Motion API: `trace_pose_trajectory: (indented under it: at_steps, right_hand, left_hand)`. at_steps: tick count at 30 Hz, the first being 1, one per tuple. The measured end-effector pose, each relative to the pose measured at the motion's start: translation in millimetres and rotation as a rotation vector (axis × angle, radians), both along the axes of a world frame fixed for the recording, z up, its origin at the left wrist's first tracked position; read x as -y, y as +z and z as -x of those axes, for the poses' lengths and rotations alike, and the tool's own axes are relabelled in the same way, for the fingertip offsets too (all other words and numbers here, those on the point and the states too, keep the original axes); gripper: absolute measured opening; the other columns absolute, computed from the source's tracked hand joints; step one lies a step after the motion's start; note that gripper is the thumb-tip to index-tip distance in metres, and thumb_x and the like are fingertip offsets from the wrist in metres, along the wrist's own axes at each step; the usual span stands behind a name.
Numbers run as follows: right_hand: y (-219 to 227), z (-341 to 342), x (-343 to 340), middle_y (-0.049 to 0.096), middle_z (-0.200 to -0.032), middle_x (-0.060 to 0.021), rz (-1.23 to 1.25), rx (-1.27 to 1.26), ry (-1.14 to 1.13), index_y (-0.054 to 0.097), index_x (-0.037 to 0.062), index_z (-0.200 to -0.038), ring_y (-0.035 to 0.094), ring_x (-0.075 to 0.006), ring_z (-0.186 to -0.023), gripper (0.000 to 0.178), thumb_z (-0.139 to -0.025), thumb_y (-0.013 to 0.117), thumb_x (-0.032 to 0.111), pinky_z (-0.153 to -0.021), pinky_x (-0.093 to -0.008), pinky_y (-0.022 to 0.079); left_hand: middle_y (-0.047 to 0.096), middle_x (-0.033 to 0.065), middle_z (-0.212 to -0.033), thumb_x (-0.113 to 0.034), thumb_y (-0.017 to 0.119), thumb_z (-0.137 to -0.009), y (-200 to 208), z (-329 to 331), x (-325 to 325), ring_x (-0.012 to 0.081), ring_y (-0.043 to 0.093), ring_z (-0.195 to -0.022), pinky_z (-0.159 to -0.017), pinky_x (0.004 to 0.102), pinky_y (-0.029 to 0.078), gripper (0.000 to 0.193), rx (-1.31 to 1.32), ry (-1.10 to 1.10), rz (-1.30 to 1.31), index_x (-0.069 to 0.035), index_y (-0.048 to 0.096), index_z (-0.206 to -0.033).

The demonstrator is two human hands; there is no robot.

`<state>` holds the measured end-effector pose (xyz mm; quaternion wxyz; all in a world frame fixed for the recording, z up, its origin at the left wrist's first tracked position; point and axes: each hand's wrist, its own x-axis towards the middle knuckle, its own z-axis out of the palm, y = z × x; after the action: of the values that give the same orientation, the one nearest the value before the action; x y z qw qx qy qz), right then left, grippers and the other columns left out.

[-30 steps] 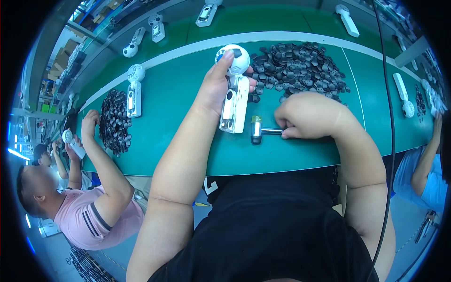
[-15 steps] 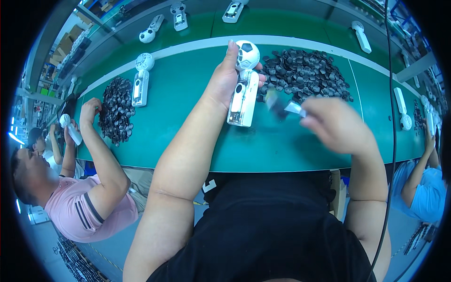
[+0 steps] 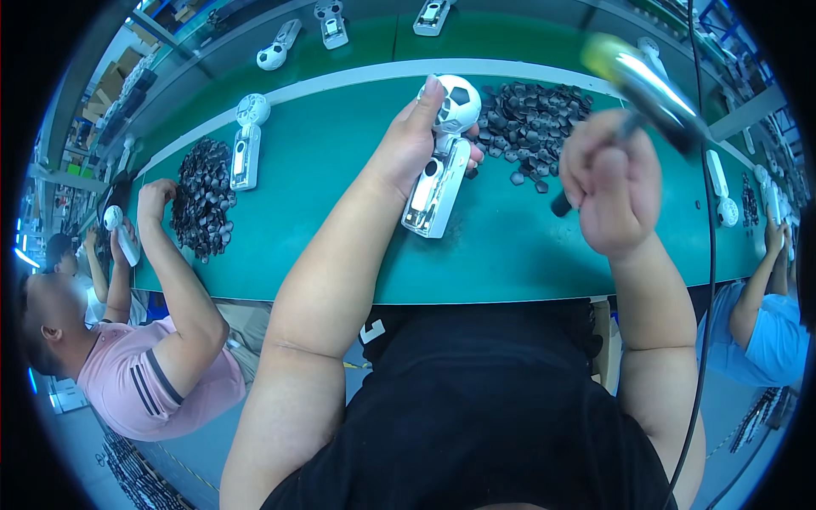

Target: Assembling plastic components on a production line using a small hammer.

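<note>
My left hand (image 3: 408, 144) is closed around the neck of a white handheld device with a soccer-ball head (image 3: 435, 197). Its thumb lies along the ball, which has black pentagon patches; the long body below shows clear and shiny parts. My right hand (image 3: 614, 183) is raised to the right, fingers wrapped round the dark handle of a mallet (image 3: 650, 89). The mallet's head, metallic with a yellow-green end, is smeared by motion. Between and beyond the hands lies a pile of black pentagon pieces (image 3: 531, 123). A small dark piece shows by my left fingertips.
Another black pile (image 3: 202, 200) and a similar device (image 3: 246, 149) lie to the left, where a person in pink (image 3: 157, 374) works. More devices (image 3: 333, 25) rest beyond the pale rail (image 3: 340, 81). A black cable (image 3: 704, 255) hangs at right, near a person in blue (image 3: 769, 340).
My right hand has swung the mallet up and away from beside the device, to the upper right. The device in my left hand has tilted slightly and moved little.
</note>
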<state>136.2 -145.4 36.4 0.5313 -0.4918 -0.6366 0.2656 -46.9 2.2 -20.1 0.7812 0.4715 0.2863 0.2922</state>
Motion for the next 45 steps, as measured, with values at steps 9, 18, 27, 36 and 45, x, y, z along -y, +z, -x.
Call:
trace_pose_trajectory:
  at_steps: [9,18,27,36,45]
  right_hand:
    - [-23,-14,-10,0.062,-0.078,-0.0142,0.433,0.855,0.351,0.061,0.0044,-0.093,0.064,-0.0348,-0.075,0.026,-0.097,0.063,0.03,-0.068,-0.046,0.049]
    - [-74,12,-53,0.067,-0.093,-0.0132,0.097,0.922,-0.039,0.065,0.0063,-0.096,0.066,-0.034,-0.093,0.02,-0.092,0.069,0.025,-0.081,-0.0464,0.053]
    - [-79,5,-53,0.068,-0.095,-0.0121,0.17,0.924,-0.013,0.065,0.0055,-0.096,0.067,-0.0333,-0.095,0.014,-0.094,0.065,0.019,-0.082,-0.0454,0.054]
    - [-79,-3,-55,0.067,-0.094,-0.0121,0.08,0.91,-0.121,0.066,0.0052,-0.096,0.067,-0.0337,-0.093,0.013,-0.093,0.065,0.018,-0.079,-0.0455,0.055]
    - [-74,-15,-53,0.068,-0.095,-0.0117,0.028,0.766,-0.092,0.07,0.0074,-0.103,0.068,-0.0325,-0.09,0.016,-0.091,0.069,0.017,-0.078,-0.0429,0.055]
  left_hand:
    - [0.069,0.0128,-0.094,-0.07,0.047,-0.099,-6,3,-10,0.0224,0.072,-0.07,-0.062,0.0346,0.062,0.071,-0.013,0.111,-0.075,-0.002,0.06,-0.116]
    - [0.066,0.0148,-0.099,-0.072,0.056,-0.093,-15,-3,-13,0.0242,0.072,-0.075,-0.065,0.0349,0.062,0.076,-0.069,0.095,-0.235,-0.003,0.053,-0.123]
    - [0.066,0.0154,-0.099,-0.069,0.058,-0.094,-14,-3,-11,0.0237,0.072,-0.075,-0.065,0.035,0.062,0.074,-0.111,0.088,-0.268,-0.002,0.053,-0.124]
    - [0.067,0.0161,-0.101,-0.066,0.06,-0.095,-12,-5,-7,0.0233,0.072,-0.076,-0.067,0.0345,0.062,0.072,-0.164,0.052,-0.306,-0.002,0.052,-0.128]
    - [0.068,0.0151,-0.102,-0.063,0.064,-0.094,-14,-5,-6,0.0228,0.072,-0.078,-0.067,0.0332,0.061,0.071,-0.187,0.03,-0.355,-0.002,0.052,-0.129]
